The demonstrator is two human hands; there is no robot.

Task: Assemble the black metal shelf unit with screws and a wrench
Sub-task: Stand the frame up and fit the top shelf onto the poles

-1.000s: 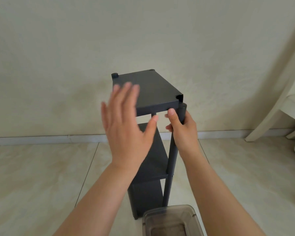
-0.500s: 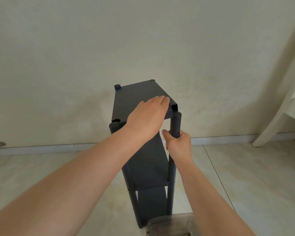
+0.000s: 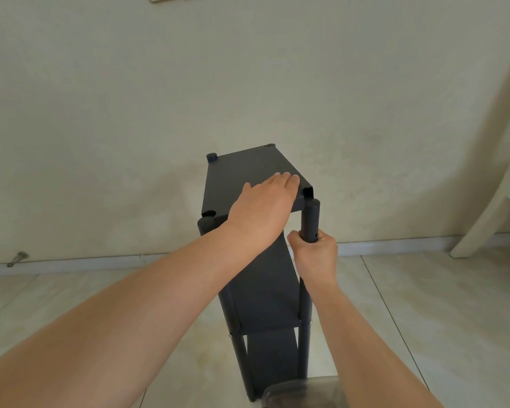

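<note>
Since a second ago the left hand (image 3: 265, 207) has dropped from mid-air onto the top shelf panel (image 3: 248, 169), where it lies flat with straight fingers pressing near the panel's near right corner; since half a second ago little has shifted. That panel sits askew on the black metal shelf unit (image 3: 265, 290): its near right corner notch stands above the top of the front right post (image 3: 310, 219), and its near left notch is just above the front left post (image 3: 206, 223). The right hand (image 3: 315, 254) grasps the front right post just below its top, fingers curled round it. Lower down, a middle shelf (image 3: 265, 293) is fixed between the posts, with small silver screws (image 3: 310, 321) showing at its front corners. The unit stands upright on the pale tiled floor (image 3: 424, 319), near a cream wall (image 3: 189, 83). A clear plastic container (image 3: 301, 393) lies at the unit's foot, and a white furniture leg (image 3: 492, 201) leans at right.
</note>
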